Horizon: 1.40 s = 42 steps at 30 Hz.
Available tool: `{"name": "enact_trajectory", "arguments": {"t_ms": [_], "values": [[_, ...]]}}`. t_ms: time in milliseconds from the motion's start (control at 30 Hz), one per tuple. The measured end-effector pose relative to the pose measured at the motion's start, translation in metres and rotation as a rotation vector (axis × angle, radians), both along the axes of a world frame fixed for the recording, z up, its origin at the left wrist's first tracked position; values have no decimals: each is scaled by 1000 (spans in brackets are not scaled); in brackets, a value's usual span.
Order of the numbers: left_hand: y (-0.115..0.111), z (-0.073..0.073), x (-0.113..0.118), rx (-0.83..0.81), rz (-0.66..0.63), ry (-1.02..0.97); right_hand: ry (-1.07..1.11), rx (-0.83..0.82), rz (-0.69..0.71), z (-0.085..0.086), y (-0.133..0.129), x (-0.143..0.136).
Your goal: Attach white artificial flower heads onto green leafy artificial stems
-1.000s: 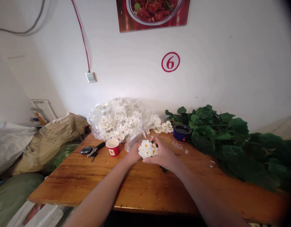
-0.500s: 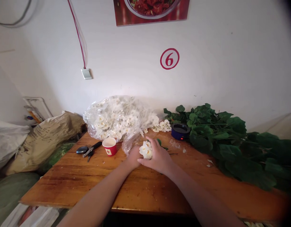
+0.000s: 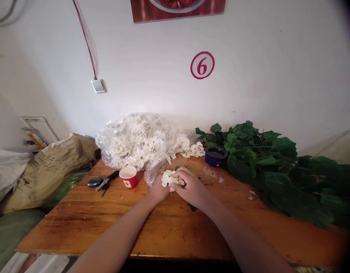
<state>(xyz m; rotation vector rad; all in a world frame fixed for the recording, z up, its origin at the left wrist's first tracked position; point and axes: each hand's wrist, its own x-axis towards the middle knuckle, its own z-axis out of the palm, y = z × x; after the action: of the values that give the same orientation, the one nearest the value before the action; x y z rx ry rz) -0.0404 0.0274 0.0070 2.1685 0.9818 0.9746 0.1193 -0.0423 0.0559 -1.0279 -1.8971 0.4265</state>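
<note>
White artificial flowers (image 3: 168, 179) with yellow centres are bunched between my hands over the table's middle. My left hand (image 3: 159, 188) is closed at the lower left of the bunch; the blooms hide most of its fingers. On the right side, my right hand (image 3: 189, 185) is closed, thumb and fingers pinching the petals. Green leaves (image 3: 192, 207) poke out under my right hand, and more show just behind the bunch. Stems inside the grip are hidden.
A clear plastic bag of white flowers (image 3: 135, 142) lies at the back. A red paper cup (image 3: 128, 177) stands left, beside keys (image 3: 104, 183) and a black oval object (image 3: 94, 182). A dark blue round pot (image 3: 216, 157) with a red light sits by piled green leaves (image 3: 266, 163).
My right hand's fingers, spread around the blooms before, have closed in on the petals. The flowers have tipped left and look squeezed. The whole view has shifted slightly.
</note>
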Motion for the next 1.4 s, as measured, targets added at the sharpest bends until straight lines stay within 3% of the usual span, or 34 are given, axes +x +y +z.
{"name": "enact_trajectory", "arguments": {"t_ms": [233, 400, 567, 733, 833, 900, 1000, 1133, 1400], "values": [[-5, 4, 3, -55, 37, 46, 29, 94, 69, -7, 9, 2], [-7, 9, 7, -19, 43, 46, 91, 122, 20, -8, 13, 5], [-6, 14, 7, -49, 94, 77, 222, 103, -181, 2, 17, 24], [-11, 15, 7, -33, 11, 140, 404, 40, -414, 31, 26, 85], [-15, 15, 9, 22, -35, 212, 271, -33, -605, 53, 37, 133], [-16, 16, 10, 39, -41, 217, 9, 13, -753, 65, 47, 159], [-16, 17, 10, 50, -58, 219, -287, -13, -817, 73, 65, 183], [-14, 15, 8, 92, -94, 239, -409, -100, -780, 68, 89, 188], [-12, 16, 9, 140, -139, 269, -498, -263, -714, 42, 119, 190]]}}
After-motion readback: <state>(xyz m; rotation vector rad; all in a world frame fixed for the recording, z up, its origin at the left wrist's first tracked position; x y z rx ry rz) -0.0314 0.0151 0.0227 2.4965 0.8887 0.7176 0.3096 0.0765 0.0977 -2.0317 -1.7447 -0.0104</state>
